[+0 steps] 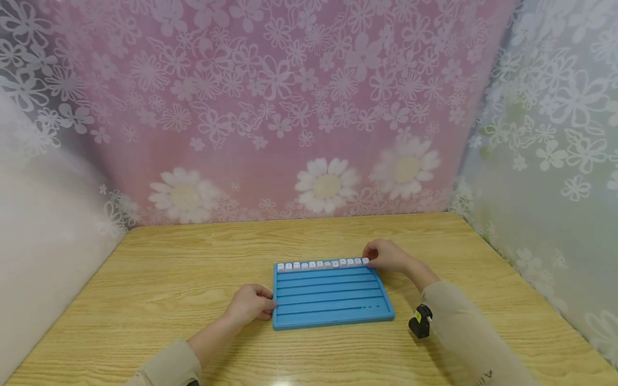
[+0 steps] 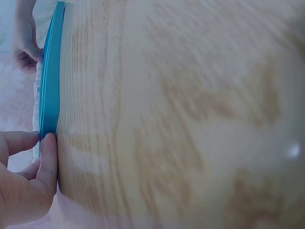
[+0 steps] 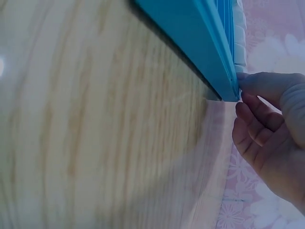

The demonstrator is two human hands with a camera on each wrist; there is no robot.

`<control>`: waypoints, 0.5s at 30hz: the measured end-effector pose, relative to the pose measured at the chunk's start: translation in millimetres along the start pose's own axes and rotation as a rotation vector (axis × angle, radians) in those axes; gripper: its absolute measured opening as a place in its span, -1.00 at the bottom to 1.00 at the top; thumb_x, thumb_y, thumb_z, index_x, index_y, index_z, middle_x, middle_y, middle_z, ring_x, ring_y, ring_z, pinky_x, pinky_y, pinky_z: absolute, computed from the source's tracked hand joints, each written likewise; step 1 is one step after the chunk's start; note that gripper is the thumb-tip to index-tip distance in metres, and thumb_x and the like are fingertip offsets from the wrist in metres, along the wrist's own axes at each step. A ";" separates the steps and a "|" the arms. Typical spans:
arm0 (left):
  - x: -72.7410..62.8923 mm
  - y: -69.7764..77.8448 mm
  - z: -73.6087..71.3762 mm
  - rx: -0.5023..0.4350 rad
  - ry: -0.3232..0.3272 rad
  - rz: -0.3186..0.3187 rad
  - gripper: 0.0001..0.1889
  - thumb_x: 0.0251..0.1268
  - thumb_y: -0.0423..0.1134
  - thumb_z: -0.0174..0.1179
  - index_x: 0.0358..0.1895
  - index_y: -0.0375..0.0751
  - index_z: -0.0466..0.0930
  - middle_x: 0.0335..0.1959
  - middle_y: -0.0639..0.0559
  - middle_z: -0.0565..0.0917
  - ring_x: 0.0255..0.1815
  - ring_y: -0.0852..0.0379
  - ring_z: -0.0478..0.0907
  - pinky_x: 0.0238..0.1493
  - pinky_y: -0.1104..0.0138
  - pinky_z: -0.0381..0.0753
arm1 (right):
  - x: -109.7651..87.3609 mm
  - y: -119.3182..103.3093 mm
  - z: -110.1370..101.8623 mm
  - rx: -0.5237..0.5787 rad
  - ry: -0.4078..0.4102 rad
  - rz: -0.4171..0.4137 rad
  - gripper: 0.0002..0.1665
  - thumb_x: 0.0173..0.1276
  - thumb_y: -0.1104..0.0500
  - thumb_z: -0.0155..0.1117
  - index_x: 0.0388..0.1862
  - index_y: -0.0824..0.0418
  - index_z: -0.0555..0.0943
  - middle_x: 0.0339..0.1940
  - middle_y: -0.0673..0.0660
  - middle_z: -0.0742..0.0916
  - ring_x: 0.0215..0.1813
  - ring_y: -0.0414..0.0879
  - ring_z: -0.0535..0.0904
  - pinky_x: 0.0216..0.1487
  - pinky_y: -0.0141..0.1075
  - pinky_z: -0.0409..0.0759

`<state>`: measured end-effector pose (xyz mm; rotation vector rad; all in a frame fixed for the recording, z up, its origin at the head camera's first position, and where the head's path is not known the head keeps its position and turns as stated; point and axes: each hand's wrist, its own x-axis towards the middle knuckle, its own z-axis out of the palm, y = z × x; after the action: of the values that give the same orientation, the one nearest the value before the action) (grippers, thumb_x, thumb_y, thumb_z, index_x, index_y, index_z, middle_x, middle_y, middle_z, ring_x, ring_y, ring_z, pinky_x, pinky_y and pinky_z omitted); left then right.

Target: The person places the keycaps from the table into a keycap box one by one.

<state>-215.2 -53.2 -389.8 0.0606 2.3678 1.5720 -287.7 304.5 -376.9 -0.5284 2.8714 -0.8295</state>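
Observation:
A blue tray (image 1: 328, 324) with raised ridges across it lies on the wooden table. Along its far edge runs a row of several small white keycaps (image 1: 312, 265) with faint dark marks on top. My left hand (image 1: 250, 303) pinches the tray's left edge between thumb and fingers, as the left wrist view shows close up. At the far right corner, my right hand (image 1: 388, 255) has its thumb and fingers on the end keycap (image 1: 365, 261), which they partly cover. In the right wrist view the right thumb (image 3: 267, 86) sits right at the tray's corner, other fingers curled below.
The wood-grain table (image 1: 203, 257) extends around the tray on all sides. A pink flowered curtain (image 1: 270, 107) hangs behind it, with pale flowered sheets (image 1: 555, 161) at the sides. A small black camera (image 1: 421, 321) is strapped to the right sleeve.

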 end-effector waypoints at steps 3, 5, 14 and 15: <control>-0.3 0.1 0.4 -0.008 -0.006 0.006 -0.75 0.07 -0.47 0.23 -0.18 -0.55 0.51 -0.41 -0.15 0.56 -0.50 0.12 0.55 -0.39 0.24 0.68 | 0.2 0.8 1.1 0.014 -0.001 0.005 -0.89 0.14 0.36 0.30 -0.33 0.24 0.58 -0.40 0.03 0.59 -0.32 -0.10 0.44 -0.29 -0.24 0.51; -0.4 0.2 0.7 -0.012 -0.008 0.007 -0.75 0.06 -0.48 0.23 -0.18 -0.56 0.51 -0.41 -0.15 0.57 -0.51 0.12 0.55 -0.39 0.24 0.68 | -0.1 0.5 1.3 0.015 0.000 0.006 -0.88 0.14 0.36 0.30 -0.34 0.24 0.58 -0.41 0.03 0.59 -0.33 -0.11 0.44 -0.30 -0.25 0.51; -0.6 0.4 0.7 -0.011 -0.008 0.007 -0.74 0.07 -0.47 0.23 -0.16 -0.55 0.51 -0.40 -0.15 0.57 -0.50 0.11 0.55 -0.38 0.24 0.68 | -6.0 -0.4 -2.2 0.042 0.017 0.020 -0.82 0.16 0.31 0.31 -0.24 0.30 0.56 -0.37 0.06 0.59 -0.30 -0.09 0.46 -0.27 -0.24 0.52; -0.6 0.3 0.7 -0.013 -0.009 0.007 -0.74 0.07 -0.47 0.23 -0.16 -0.55 0.51 -0.40 -0.15 0.57 -0.49 0.11 0.55 -0.38 0.24 0.68 | -7.9 -0.4 -3.3 0.047 0.022 0.021 -0.80 0.16 0.30 0.31 -0.22 0.31 0.56 -0.36 0.06 0.59 -0.29 -0.09 0.46 -0.27 -0.23 0.52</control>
<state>-214.4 -52.6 -389.6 0.0729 2.3528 1.5871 -280.9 308.6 -373.8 -0.4858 2.8639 -0.9019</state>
